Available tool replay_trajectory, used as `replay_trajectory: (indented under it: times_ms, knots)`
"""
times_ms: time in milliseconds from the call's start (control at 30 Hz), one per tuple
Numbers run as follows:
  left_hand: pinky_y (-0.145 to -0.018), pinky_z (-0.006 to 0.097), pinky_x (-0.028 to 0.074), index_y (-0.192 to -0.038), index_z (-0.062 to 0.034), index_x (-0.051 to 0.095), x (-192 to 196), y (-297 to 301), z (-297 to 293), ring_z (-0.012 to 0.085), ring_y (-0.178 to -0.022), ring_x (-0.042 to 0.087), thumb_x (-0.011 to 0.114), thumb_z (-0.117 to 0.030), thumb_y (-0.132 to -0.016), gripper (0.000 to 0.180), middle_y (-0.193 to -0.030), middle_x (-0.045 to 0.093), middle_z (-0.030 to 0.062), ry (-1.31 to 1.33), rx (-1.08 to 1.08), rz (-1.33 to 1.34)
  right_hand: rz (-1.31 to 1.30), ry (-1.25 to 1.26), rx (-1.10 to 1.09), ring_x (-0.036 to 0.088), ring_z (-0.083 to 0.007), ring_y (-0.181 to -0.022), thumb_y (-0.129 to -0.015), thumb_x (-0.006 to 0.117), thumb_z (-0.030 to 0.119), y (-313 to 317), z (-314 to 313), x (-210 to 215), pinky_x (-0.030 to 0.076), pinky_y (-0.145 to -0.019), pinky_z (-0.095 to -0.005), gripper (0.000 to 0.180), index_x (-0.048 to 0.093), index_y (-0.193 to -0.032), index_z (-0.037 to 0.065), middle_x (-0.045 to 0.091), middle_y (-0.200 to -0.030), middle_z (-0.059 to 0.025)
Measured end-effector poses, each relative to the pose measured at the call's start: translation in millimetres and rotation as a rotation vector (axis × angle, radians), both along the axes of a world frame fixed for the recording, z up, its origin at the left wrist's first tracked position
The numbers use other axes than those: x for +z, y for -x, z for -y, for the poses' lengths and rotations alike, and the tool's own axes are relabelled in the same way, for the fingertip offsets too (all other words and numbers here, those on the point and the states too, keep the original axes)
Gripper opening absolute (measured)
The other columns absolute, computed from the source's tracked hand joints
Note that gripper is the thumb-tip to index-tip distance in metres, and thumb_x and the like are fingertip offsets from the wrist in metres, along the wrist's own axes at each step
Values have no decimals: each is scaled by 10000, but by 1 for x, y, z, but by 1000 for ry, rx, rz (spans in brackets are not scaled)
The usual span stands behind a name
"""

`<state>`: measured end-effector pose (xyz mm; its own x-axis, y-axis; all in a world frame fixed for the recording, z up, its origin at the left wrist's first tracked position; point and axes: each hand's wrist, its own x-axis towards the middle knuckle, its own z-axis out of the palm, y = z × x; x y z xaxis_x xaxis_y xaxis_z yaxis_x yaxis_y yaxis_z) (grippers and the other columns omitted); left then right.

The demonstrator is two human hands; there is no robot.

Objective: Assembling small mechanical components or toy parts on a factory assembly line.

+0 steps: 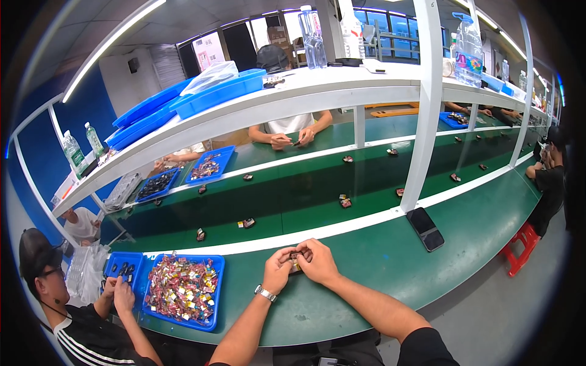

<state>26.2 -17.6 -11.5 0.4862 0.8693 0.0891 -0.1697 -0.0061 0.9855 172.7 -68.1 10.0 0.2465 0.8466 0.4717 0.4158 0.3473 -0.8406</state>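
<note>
My left hand [278,270] and my right hand [317,260] meet over the green workbench [378,268], both pinching one small dark part with a gold end [296,258]. The part is mostly hidden by my fingers. A silver watch [265,294] sits on my left wrist. To the left of my hands stands a blue tray [215,305] heaped with small shiny red, gold and silver pieces.
A dark phone [425,229] lies on the bench to my right. Small dark parts [247,223] ride the green conveyor belt beyond the white strip. A person at my left [116,293] works over a smaller blue tray; another sits across the belt [290,134]. A red stool [520,247] stands at right.
</note>
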Motion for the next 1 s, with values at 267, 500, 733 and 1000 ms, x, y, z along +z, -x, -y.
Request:
replay_trajectory:
  times_ms: [267, 500, 733, 1000]
  knots:
    - [-750, 235, 531, -1147, 11, 573, -2, -5, 1, 116, -951, 632, 529, -1, -934, 218, -1080, 661, 81, 51, 34, -7, -152, 113, 50, 625, -113, -733, -798, 659, 7, -3, -3, -2, 521, -651, -247, 155, 629, -950, -3, 653, -868, -69]
    - [-738, 265, 565, -1141, 19, 560, -2, -3, -3, 137, -916, 644, 544, -19, -937, 208, -1083, 655, 98, -71, 85, -81, -124, 96, 115, 648, -110, -766, -820, 674, 36, -4, -6, -4, 531, -660, -251, 130, 636, -938, -3, 668, -877, -71]
    - [-803, 352, 581, -1237, 58, 472, 2, -8, -4, 256, -994, 658, 492, -8, -940, 304, -1225, 589, 190, 29, 124, 80, 30, 111, -308, 666, -179, -714, -785, 691, 76, -84, -110, -15, 528, -666, -310, 168, 644, -929, 4, 678, -782, -93]
    - [-775, 330, 577, -1165, 67, 529, -3, 8, -6, 242, -945, 667, 495, 6, -930, 246, -1134, 630, 196, -21, 122, -2, 553, 137, -722, 530, -346, -1020, -722, 797, 253, -120, -103, 0, 468, -837, -436, 468, 571, -1061, 22, 571, -1046, -157]
